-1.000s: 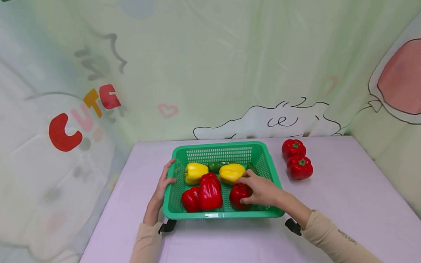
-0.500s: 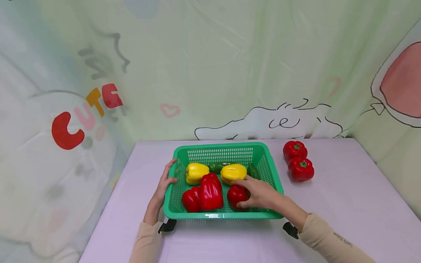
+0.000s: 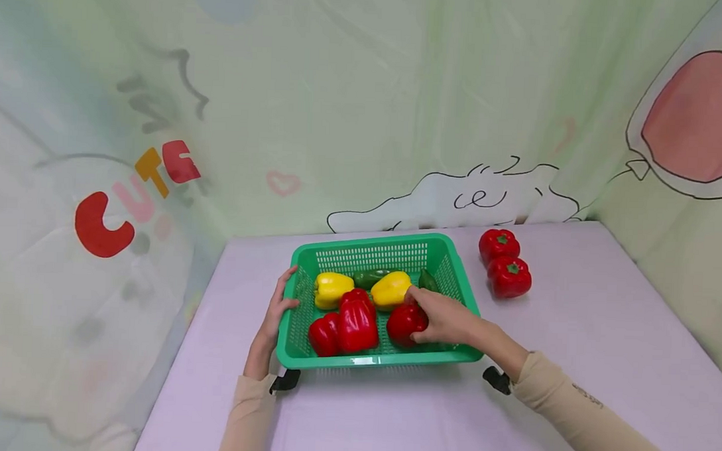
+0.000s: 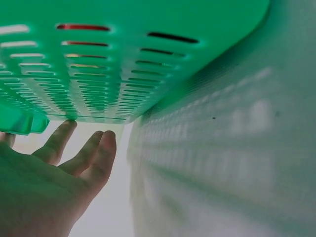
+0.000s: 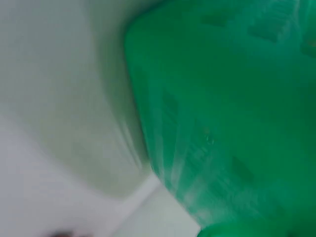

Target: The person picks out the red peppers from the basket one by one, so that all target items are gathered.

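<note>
A green plastic basket (image 3: pixel 326 362) on the table holds red and yellow bell peppers and green vegetables. My left hand (image 3: pixel 272 318) rests against its left side, thumb at the rim; in the left wrist view, that hand (image 4: pixel 54 177) has its fingers extended beside the slotted wall. Reaching over the basket's right side, my right hand (image 3: pixel 447 318) grips a red bell pepper (image 3: pixel 402 325) inside, near the front. A yellow bell pepper (image 3: pixel 390 291) lies just behind it. The right wrist view is filled mostly by the basket's green wall (image 5: pixel 222 98); the hand is hidden there.
Inside the basket are a large red bell pepper (image 3: pixel 358 326), another red one (image 3: pixel 324 336), a yellow one (image 3: pixel 332 289) and a dark green cucumber-like vegetable (image 3: pixel 369 277). Two red bell peppers (image 3: pixel 499 245) stand right of it on the lilac tablecloth (image 3: pixel 585 306). A printed curtain rises behind.
My right hand has shifted the red bell pepper slightly left within the basket. The nearby yellow bell pepper has turned to a slant. My left hand stays at the basket's side.
</note>
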### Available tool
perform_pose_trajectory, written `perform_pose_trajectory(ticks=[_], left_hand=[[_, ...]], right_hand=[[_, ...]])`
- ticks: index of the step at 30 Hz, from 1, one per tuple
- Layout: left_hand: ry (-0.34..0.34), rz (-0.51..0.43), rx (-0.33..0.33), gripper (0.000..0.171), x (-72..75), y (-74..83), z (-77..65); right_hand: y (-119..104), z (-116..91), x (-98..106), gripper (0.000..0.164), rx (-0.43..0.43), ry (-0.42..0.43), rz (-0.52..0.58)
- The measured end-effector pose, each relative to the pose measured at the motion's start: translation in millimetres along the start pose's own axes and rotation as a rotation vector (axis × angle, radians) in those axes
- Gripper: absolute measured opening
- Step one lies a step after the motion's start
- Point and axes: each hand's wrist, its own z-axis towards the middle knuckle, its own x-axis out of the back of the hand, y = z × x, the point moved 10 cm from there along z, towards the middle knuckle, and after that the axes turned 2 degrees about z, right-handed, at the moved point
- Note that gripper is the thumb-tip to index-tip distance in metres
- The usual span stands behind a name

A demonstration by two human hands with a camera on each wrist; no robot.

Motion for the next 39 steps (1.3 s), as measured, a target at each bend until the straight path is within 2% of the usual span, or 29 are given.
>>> perform_pose_trajectory(ticks=[5, 8, 13, 17, 23, 25, 28, 33, 39], left_hand=[[-0.001, 0.001, 0.014, 0.076, 0.2, -2.8, -3.4], [-0.013, 0.006, 0.014, 0.077, -0.4, -3.2, -1.9], [-0.014, 0.017, 0.009, 0.077, 0.3, -1.2, 3.5], [-0.013, 0.005, 0.001, 0.077, 0.9, -1.2, 2.0], [-0.012, -0.004, -0.001, 0.077, 1.1, -2.5, 0.8], [-0.017, -0.005, 0.005, 0.077, -0.3, -4.6, -0.7], [-0.023, -0.014, -0.001, 0.077, -2.8, -5.5, -1.8], [-0.001, -0.011, -0.015, 0.077, -1.1, -2.9, -3.0], [0.002, -0.015, -0.024, 0.077, -0.7, -1.4, -1.9]], right_hand=[[5.0, -9.8, -2.2, 0.078, -0.074, -0.115, -0.073], [6.7, -12.6, -4.5, 0.080, -0.097, -0.155, -0.168], [4.2, -7.4, -4.9, 0.074, -0.091, -0.148, -0.329], [0.5, 0.7, -5.8, 0.067, -0.093, -0.130, -0.356], [-4.8, 4.7, -5.1, 0.070, -0.053, -0.126, -0.406], [-5.6, 1.6, -2.5, 0.070, -0.031, -0.104, -0.392], [-6.8, -3.4, 9.5, 0.069, 0.004, -0.012, -0.370], [-11.2, -10.2, 32.6, 0.076, 0.060, 0.118, -0.369], [-6.6, -23.7, 56.0, 0.084, 0.024, 0.205, -0.310]])
